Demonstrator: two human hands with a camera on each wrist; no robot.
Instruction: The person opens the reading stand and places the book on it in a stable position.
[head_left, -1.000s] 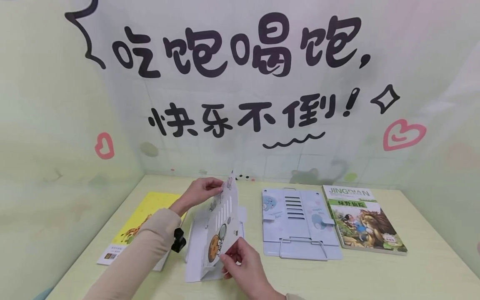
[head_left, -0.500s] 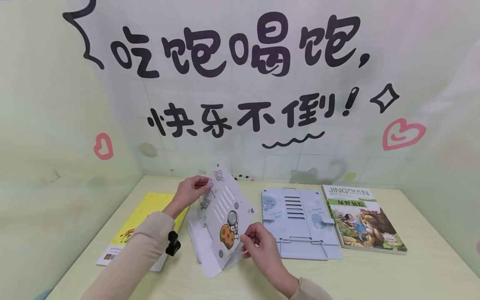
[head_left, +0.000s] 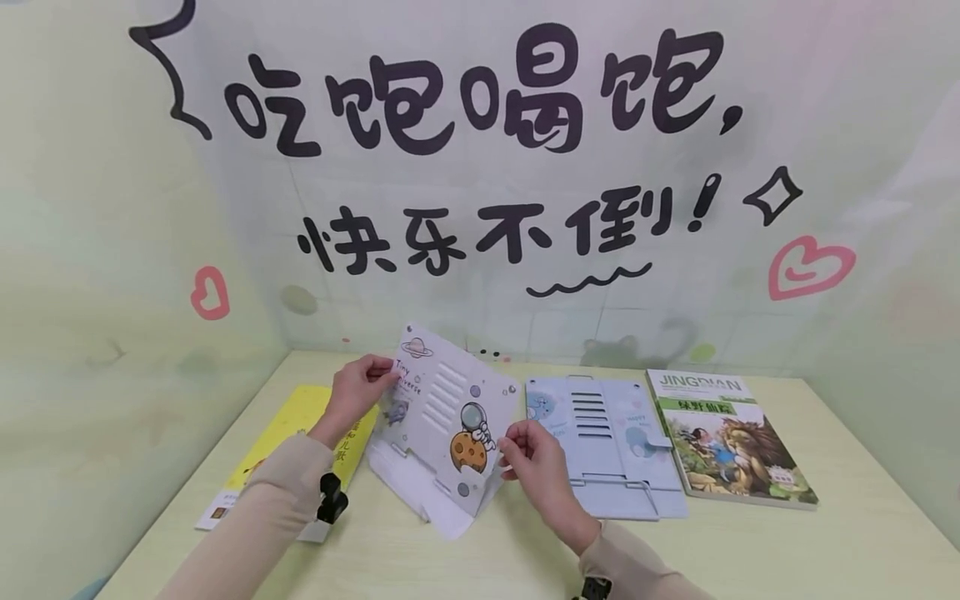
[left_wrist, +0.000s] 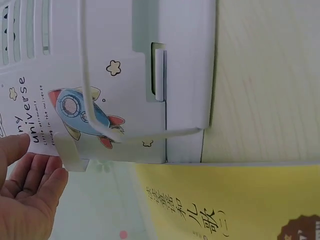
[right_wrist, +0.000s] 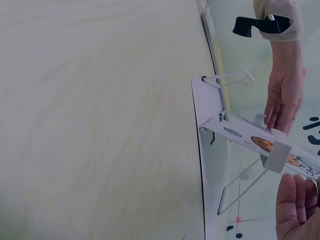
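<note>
A white book stand [head_left: 431,387], printed with an astronaut, a planet and slots, stands tilted up from its base plate [head_left: 452,518]. My left hand [head_left: 354,398] pinches the panel's left edge, with the thumb in front and fingers behind. At its right edge, my right hand [head_left: 542,467] holds it between thumb and curled fingers. In the left wrist view a wire bar [left_wrist: 86,60] crosses the panel beside a printed rocket [left_wrist: 80,112], near a small white page clip [left_wrist: 70,152]. The right wrist view shows the panel side-on, raised from the base, with another clip [right_wrist: 276,152].
A yellow book [head_left: 300,417] lies left, partly behind my left arm. Right of the stand, a pale blue book stand [head_left: 622,462] lies folded flat, next to a book with a lion cover [head_left: 738,458]. A printed backdrop [head_left: 465,317] rises behind the table [head_left: 757,550].
The stand has turned from nearly edge-on to face the camera more. My left hand has moved left and my right hand right and up, both staying at its edges.
</note>
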